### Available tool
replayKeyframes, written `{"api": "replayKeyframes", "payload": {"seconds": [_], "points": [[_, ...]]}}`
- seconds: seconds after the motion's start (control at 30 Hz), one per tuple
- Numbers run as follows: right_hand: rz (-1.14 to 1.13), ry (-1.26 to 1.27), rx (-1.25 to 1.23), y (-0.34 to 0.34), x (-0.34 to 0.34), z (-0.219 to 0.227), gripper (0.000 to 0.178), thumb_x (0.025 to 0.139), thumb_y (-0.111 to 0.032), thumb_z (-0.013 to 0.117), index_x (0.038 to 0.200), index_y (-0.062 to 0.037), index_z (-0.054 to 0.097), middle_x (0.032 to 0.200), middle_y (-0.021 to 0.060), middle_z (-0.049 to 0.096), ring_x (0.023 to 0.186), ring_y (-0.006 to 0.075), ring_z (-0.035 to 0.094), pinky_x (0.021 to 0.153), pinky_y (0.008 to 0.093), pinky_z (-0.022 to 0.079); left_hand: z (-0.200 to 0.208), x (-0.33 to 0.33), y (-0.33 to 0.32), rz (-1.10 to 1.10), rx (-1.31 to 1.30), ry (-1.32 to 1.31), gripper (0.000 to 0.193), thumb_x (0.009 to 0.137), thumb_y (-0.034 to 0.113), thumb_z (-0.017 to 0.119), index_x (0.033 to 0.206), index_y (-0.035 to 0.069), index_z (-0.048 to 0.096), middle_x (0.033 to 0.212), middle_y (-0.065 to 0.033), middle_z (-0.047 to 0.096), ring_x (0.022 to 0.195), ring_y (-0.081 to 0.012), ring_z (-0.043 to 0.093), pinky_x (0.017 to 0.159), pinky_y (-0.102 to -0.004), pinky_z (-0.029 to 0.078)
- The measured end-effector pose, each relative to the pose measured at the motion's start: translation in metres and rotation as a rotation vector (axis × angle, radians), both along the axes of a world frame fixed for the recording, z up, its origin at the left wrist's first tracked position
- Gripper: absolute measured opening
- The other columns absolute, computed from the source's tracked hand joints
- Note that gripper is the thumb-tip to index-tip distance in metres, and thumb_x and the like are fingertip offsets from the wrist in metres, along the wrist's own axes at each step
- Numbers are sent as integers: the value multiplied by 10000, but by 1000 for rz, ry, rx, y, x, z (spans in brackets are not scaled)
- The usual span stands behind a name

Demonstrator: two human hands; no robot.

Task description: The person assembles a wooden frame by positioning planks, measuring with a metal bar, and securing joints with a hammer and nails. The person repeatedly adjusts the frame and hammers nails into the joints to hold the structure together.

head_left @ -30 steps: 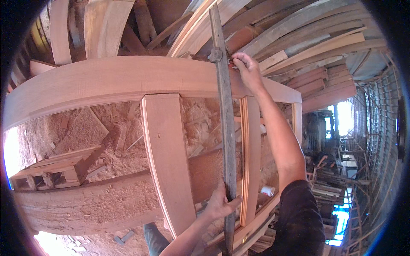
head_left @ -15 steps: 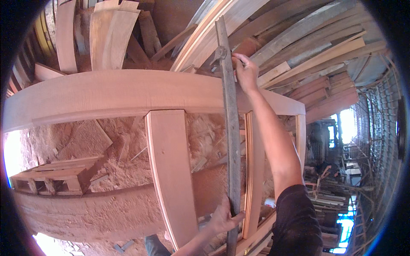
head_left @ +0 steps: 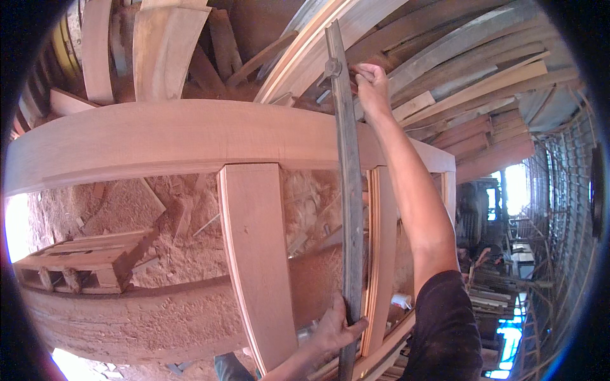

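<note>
A long grey metal bar clamp (head_left: 349, 165) lies across a pale wooden frame, reaching past its far rail (head_left: 190, 136). My left hand (head_left: 333, 330) is wrapped round the bar near its lower end, with the thumb on the right side. My right hand (head_left: 373, 89) is closed at the far end, just right of the clamp's jaw fitting (head_left: 332, 67). What its fingers pinch, if anything, is too small to make out. Below the bar's left side stands a wide upright member (head_left: 257, 254) of the frame; a narrower moulded one (head_left: 379, 254) runs to the right.
Several boards (head_left: 168, 54) lean beyond the far rail, and more planks (head_left: 470, 76) are stacked at the far right. Sawdust and offcuts cover the floor (head_left: 121, 203). A low wooden pallet (head_left: 82, 260) sits at left beside a thick dusty beam (head_left: 140, 317).
The bar clamp has shifted slightly right, my left hand still round it. My right hand has moved a little right and away from me, its fingers now farther from the bar.
</note>
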State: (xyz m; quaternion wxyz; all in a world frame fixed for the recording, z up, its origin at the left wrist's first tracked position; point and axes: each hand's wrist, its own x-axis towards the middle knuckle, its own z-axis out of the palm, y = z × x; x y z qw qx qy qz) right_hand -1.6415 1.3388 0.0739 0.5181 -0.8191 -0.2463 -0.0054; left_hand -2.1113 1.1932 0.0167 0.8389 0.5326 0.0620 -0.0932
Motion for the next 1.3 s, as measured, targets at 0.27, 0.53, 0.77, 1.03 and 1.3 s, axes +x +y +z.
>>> {"api": "replayKeyframes", "payload": {"seconds": [0.27, 0.53, 0.77, 1.03, 1.3], "points": [[98, -174, -421, -3, -1, 12, 277, 990, 58, 539, 1220, 60, 694, 1138, 140, 732, 958, 175, 728, 823, 273, 590, 0, 2, 4, -16, -22, 16, 898, 890, 313, 764, 1363, -197, 197, 882, -320, 657, 881, -450, 713, 793, -465, 559], [118, -152, -202, -8, -7, 6, 316, 979, 34, 585, 1284, 68, 659, 1219, 167, 717, 1060, 215, 721, 900, 299, 577, -4, 0, -3, -60, 31, 31, 872, 883, 295, 769, 1374, -173, 221, 949, -322, 671, 941, -462, 711, 847, -467, 561], [115, -162, -277, -1, -23, 10, 583, 951, 74, 511, 1520, -43, 463, 1388, 218, 638, 1299, 261, 618, 1088, 346, 454, 19, 4, 19, -118, 47, 140, 797, 887, 283, 772, 1380, -103, 280, 1032, -331, 656, 1023, -441, 695, 877, -465, 545], [73, 380, -177, -4, -46, 14, 555, 1067, -349, 520, 1504, -8, 497, 1577, 218, 462, 1484, 274, 408, 1191, 360, 328, 5, 0, 8, 29, -40, 29, 884, 880, 233, 783, 1494, -72, 225, 1173, -301, 593, 1101, -391, 627, 952, -452, 503], [142, 175, -334, -102, -178, 36, 698, 1049, -454, 560, 1489, 80, 464, 1539, 234, 496, 1444, 298, 462, 1198, 397, 348, -1, 3, 11, 69, -71, 37, 853, 876, 214, 777, 1484, -79, 255, 981, -201, 642, 918, -225, 653, 799, -389, 535]]}}
